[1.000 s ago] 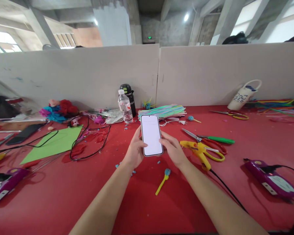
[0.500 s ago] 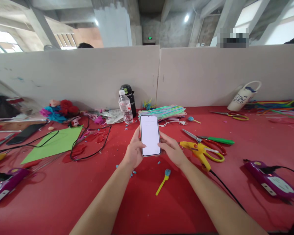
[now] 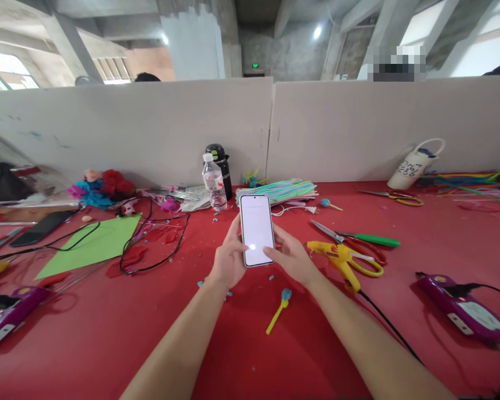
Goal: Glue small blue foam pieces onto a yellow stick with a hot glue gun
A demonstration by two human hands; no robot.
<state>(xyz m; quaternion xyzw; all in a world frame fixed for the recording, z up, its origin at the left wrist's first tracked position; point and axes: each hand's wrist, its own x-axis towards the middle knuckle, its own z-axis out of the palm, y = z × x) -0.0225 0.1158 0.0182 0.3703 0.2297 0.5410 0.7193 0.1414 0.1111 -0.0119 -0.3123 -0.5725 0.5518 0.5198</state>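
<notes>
A smartphone (image 3: 257, 228) with a bright, mostly white screen is held upright between my two hands above the red table. My left hand (image 3: 229, 256) grips its left edge, the thumb at the lower left of the screen. On the other side, my right hand (image 3: 294, 256) holds the right edge, its thumb lying over the lower right of the screen. Fingers behind the phone are hidden. Below the phone lies a small yellow stick with a blue tip (image 3: 280, 311). A yellow glue gun (image 3: 337, 258) rests just right of my right hand.
Scissors (image 3: 364, 249) and a green-handled tool (image 3: 375, 239) lie by the glue gun. Behind the phone are pipe cleaners (image 3: 287, 190), a water bottle (image 3: 214, 186) and a black flask (image 3: 224, 166). Green paper (image 3: 91, 244) and cables lie left, a purple power strip (image 3: 462, 305) right.
My right thumb has moved inward over the lower screen, where a bright patch now shows. Both hands still hold the phone in nearly the same place.
</notes>
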